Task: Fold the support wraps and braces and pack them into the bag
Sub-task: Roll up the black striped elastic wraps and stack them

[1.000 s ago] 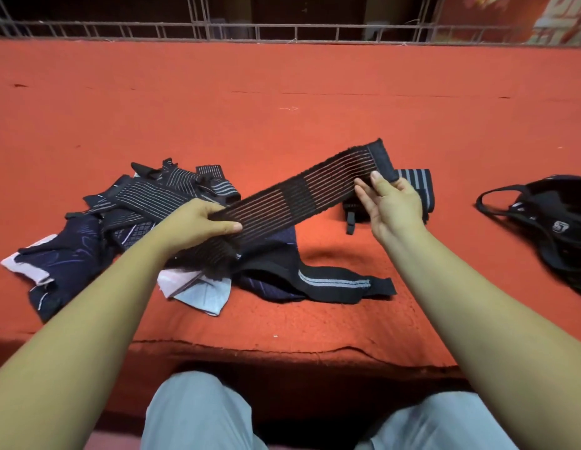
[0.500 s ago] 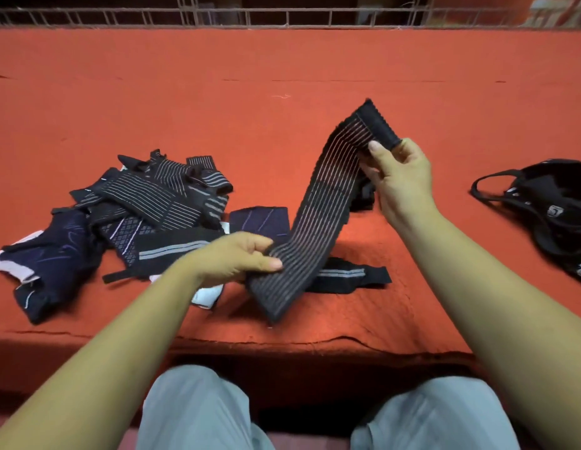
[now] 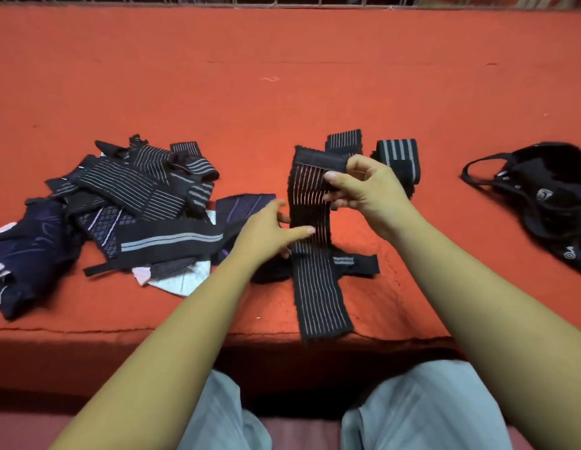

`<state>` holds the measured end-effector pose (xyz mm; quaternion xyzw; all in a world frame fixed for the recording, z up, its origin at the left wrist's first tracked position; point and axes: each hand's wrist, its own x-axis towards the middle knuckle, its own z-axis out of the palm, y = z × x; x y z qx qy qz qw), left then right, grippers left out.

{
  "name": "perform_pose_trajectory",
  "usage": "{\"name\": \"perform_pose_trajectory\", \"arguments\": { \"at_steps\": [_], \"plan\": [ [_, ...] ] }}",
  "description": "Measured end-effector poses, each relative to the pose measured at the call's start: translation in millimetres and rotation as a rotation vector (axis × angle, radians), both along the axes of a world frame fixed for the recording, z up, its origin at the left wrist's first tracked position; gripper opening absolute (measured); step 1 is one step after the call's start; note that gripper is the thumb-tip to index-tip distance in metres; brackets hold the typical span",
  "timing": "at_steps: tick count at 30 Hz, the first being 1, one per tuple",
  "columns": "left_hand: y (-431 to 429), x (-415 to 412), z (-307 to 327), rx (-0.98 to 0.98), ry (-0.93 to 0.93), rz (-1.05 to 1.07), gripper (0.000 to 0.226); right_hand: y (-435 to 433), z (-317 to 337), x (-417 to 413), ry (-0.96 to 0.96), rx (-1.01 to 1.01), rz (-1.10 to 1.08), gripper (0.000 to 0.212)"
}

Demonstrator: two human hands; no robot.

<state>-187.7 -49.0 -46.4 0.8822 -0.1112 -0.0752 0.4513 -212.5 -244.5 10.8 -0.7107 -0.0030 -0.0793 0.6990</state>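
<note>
Bag (image 3: 548,196) partly beyond the right edge

One head-worn wide-angle view looks forward and down, close over the red worktop (image 3: 282,92) toward its far railing (image 3: 315,1)

The long wrap (image 3: 310,241) is hanging between the two hands, its top end sitting in the right hand (image 3: 363,186), its middle being pinched by the left hand (image 3: 266,232), its tail reaching past the near edge of the table (image 3: 282,76). A heap of wraps and braces (image 3: 130,203) is lying left of the left hand. A folded wrap (image 3: 397,160) is sitting just behind the right hand. The bag (image 3: 542,196) is lying well off to that hand's right. A strap (image 3: 357,264) is lying under the hanging wrap.
</note>
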Motion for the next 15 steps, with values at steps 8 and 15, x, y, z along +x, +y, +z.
{"name": "perform_pose_trajectory", "arguments": {
  "at_steps": [8, 15],
  "plan": [
    [-4.4, 12.3, 22.6, -0.027, 0.246, -0.218, 0.014, -14.9, -6.6, -0.4, -0.070, 0.108, -0.032, 0.018],
    [-21.9, 36.2, 19.6, -0.177, 0.070, -0.283, 0.009, -25.0, -8.8, 22.3, -0.119, 0.245, -0.071, 0.021]
  ]
}}
